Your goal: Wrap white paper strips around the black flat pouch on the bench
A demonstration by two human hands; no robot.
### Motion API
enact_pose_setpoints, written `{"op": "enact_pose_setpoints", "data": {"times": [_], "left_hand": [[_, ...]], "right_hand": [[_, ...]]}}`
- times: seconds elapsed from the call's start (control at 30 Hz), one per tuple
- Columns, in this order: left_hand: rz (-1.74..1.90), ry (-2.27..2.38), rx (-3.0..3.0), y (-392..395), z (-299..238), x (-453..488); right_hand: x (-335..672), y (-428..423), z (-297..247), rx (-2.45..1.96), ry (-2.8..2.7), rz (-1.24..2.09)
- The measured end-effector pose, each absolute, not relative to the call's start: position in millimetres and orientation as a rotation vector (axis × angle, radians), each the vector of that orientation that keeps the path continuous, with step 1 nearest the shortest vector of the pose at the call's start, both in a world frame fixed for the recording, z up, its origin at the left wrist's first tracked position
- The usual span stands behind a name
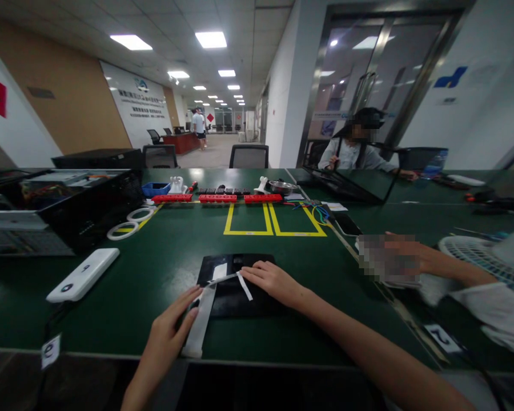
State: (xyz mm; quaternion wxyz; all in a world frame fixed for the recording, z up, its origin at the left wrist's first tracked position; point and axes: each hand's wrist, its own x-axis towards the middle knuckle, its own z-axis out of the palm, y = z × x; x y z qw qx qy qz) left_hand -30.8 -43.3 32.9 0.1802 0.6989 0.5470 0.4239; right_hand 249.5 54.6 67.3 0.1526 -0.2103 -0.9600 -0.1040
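Observation:
A flat black panel (235, 302) lies on the green table in front of me, with a white patch (220, 272) on its upper left. A pale grey strip (200, 325) runs from the table's front edge up over the panel's left side, then bends toward the right. My left hand (171, 322) is closed on the strip, thumb and fingertips at its bend. Over the panel, my right hand (276, 281) has its fingertips pressed together at the strip's far end. A short white strip (245, 287) hangs beneath those fingertips.
An open computer case (89, 211), white rings (123, 230) and a white handheld device (83, 275) are on the left. Red power strips (217, 198) line the back, behind yellow tape frames (297, 234). To the right are a phone (346, 224), another person's arm (445, 265) and a basket (475, 257).

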Motion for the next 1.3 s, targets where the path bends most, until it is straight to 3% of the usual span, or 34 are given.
{"op": "enact_pose_setpoints", "data": {"times": [0.17,0.43,1.1,1.3], "left_hand": [[1.081,1.659,2.491,-41.0,25.6,-7.0],[0.907,1.778,2.713,-34.4,14.0,16.0],[0.685,1.898,2.735,-39.3,4.1,28.1],[0.667,1.878,2.745,-38.7,3.3,26.8]], "right_hand": [[247.1,51.0,67.4,-0.572,-2.774,-0.539],[237.7,40.2,67.7,-0.492,-2.802,-0.698],[229.2,35.3,59.1,-0.508,-2.894,-0.483],[228.7,31.7,61.6,-0.546,-2.938,-0.264]]}}
